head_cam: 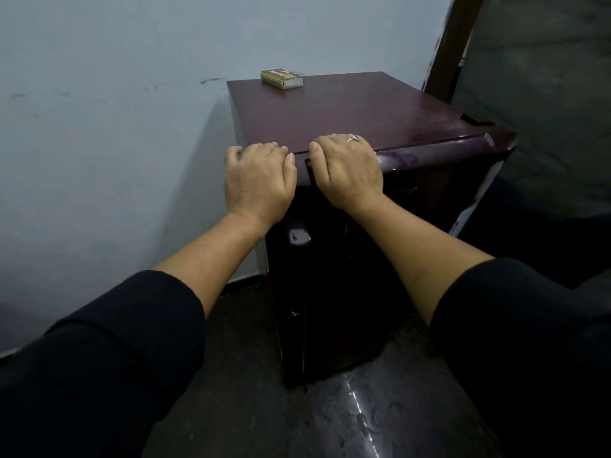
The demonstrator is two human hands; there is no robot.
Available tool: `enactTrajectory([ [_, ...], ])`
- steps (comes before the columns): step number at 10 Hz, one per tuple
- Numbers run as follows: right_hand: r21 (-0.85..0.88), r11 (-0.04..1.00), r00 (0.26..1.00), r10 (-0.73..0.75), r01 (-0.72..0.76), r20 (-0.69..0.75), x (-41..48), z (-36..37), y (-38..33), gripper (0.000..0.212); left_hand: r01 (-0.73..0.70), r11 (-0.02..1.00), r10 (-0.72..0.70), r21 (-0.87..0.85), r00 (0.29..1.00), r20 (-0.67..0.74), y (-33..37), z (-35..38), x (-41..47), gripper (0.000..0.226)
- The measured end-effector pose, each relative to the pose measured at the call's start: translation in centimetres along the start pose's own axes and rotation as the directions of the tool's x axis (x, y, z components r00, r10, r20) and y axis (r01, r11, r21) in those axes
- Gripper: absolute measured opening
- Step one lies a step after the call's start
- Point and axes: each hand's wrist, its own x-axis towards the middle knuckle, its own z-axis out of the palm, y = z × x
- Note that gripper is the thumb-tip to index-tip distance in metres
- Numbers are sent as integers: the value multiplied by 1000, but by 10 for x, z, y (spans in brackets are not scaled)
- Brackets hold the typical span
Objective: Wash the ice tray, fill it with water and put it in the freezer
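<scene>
Two black fabric sleeves, pushed up to mid-forearm, nearest the camera.

Floor: dark, glossy, mottled, with one bright streak of reflected light.

Small glossy maroon fridge: stands on the floor, close against the wall on its left side.

Left hand: grip narrow, fingers curled over the top left corner of the fridge door, thumb on the front face.

Right hand: just beside the left, grip likewise narrow, fingers hooked over the door's top edge, thumb pointing left. It wears a thin metal ring.

Flat matt maroon fridge top: carries one small yellow-and-grey printed box at its far edge, well apart from both hands.

Pale blue-grey painted wall: scuffed, with dark marks.

Brown door frame: upper right, beyond the fridge.
</scene>
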Motion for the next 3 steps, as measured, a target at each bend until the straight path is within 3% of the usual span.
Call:
enactTrajectory([
  [1,-48,999,999,22,-21,26,-23,-7,-1,50,45,998,-47,36,996,75,7,-8,-7,58],
  [3,0,999,992,43,-44,118,-121,-27,21,63,-179,984,172,25,972,161,59,-8,-58,73],
])
